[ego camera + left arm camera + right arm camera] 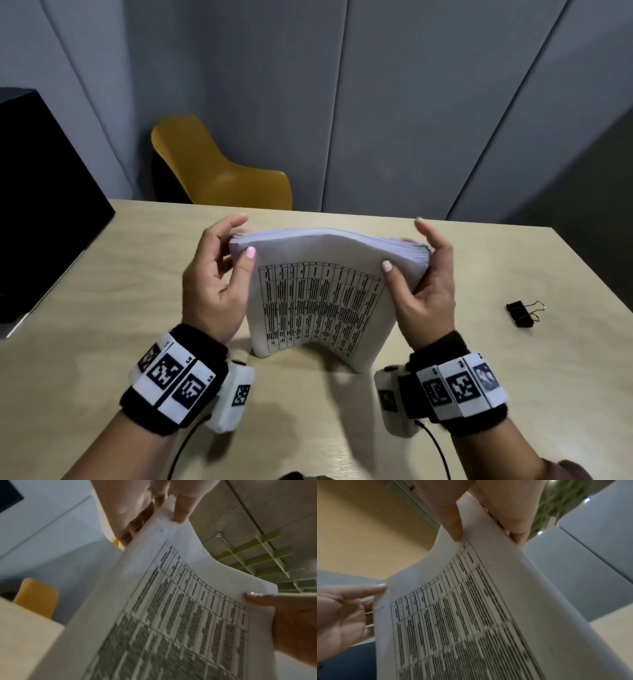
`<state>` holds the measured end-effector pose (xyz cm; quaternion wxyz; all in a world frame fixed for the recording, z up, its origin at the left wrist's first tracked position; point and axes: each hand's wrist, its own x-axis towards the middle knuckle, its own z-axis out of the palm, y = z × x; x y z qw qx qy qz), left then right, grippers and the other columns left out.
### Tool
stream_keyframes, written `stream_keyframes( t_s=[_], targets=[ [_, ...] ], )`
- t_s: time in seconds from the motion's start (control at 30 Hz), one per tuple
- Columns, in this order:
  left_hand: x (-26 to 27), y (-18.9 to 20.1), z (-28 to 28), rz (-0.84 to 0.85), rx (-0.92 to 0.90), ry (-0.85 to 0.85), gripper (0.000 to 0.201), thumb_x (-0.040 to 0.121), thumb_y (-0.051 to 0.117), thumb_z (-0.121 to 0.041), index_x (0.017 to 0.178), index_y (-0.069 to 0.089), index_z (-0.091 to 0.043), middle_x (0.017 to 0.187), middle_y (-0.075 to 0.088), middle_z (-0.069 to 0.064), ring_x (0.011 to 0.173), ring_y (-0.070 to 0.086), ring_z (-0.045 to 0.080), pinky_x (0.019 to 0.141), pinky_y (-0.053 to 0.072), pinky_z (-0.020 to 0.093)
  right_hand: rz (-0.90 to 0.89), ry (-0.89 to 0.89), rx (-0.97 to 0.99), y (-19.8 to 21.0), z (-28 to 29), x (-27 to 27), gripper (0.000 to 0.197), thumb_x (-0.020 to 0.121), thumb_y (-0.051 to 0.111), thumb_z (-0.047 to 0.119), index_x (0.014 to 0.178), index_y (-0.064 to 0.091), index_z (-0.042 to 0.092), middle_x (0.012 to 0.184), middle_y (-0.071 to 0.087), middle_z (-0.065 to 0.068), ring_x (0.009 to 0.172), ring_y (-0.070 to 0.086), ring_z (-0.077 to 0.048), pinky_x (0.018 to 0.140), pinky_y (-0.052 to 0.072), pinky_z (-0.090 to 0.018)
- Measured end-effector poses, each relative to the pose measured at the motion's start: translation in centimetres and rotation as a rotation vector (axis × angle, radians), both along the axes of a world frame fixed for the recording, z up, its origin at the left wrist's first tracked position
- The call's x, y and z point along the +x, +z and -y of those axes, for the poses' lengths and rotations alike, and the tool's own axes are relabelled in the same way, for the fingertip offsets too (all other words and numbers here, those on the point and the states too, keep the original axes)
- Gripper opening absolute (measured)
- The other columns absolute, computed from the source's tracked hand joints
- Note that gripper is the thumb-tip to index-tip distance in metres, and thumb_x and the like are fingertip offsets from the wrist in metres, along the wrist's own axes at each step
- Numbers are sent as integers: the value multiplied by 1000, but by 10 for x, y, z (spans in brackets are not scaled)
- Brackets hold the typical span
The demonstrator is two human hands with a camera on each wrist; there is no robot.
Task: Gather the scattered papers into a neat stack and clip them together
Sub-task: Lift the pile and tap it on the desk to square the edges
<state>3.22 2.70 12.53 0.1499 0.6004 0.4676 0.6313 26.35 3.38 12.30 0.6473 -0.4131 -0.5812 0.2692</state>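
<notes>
A thick stack of white papers (318,294) with a printed table on its front sheet stands on its bottom edge on the table (102,342), bowed toward me. My left hand (219,274) holds the stack's upper left side, thumb on the front sheet and fingers behind. My right hand (424,284) holds the upper right side the same way. The left wrist view shows the stack (171,615) with my left thumb (183,507) on its corner. The right wrist view shows the stack (471,615) pinched under my right thumb (453,524). A black binder clip (522,313) lies on the table to the right, apart from both hands.
A yellow chair (219,171) stands behind the table's far edge. A black box or screen (37,205) sits at the table's left side. Grey wall panels (376,85) close off the back.
</notes>
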Motion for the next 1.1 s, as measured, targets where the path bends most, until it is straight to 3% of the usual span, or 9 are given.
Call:
stream_keyframes(
  t_s=[0.07,0.23,0.33,0.4,0.47,0.63,0.8,1.0,1.1],
  targets=[
    [-8,7,-3,-28,4,24,34,83,59,-22,112,55,-40,95,64,-27,88,62,0,81,47,13,72,10,78,16,-4,1,41,82,58,7,117,49,26,100,63,1,96,61,-11,85,48,-19],
    [-25,17,-7,-204,43,68,31,80,65,-11,105,64,-29,85,65,-31,77,62,-4,77,49,10,132,85,65,30,-14,14,26,82,59,-5,96,66,15,86,71,24,84,67,1,80,49,-13],
    [-26,18,-11,-346,101,89,31,82,62,-4,109,67,-19,81,64,-5,73,59,10,72,51,22,204,37,78,28,-18,17,20,80,60,1,96,68,9,87,70,28,86,67,1,81,49,-13],
    [-23,16,-13,-453,115,104,39,84,54,3,117,64,-14,81,56,8,72,52,16,73,45,14,295,-16,112,28,-20,19,22,81,59,-1,98,69,10,90,71,24,86,67,1,81,49,-13],
    [-19,14,-15,-515,100,100,46,85,43,5,124,57,-13,83,46,10,76,46,14,78,37,5,467,-66,168,29,-19,18,36,80,52,-8,105,68,12,93,71,7,87,64,-4,81,47,-11],
    [-14,13,-20,-560,51,114,53,81,34,4,127,54,-13,89,41,11,83,45,21,81,36,13,694,-119,168,33,-18,14,52,75,35,9,117,65,15,97,65,-7,88,56,-8,78,41,-6],
    [-9,8,-17,-536,68,154,63,76,33,12,129,50,-17,99,43,15,93,38,7,91,36,8,719,-132,158,26,-14,7,59,74,30,8,125,58,15,108,61,-9,98,56,-12,86,41,-8],
    [-11,10,-15,-456,64,93,57,82,47,4,135,46,-16,109,45,8,95,45,8,91,33,3,515,-134,155,21,-13,7,59,78,49,-2,133,46,19,105,62,-3,91,59,-9,82,47,-12],
    [-16,2,-20,-93,-137,-68,75,73,67,-22,140,34,-28,112,52,0,99,52,5,85,42,9,115,10,-57,14,-21,11,75,71,69,9,135,35,29,105,65,-9,86,61,-11,79,50,-18]
  ],
)
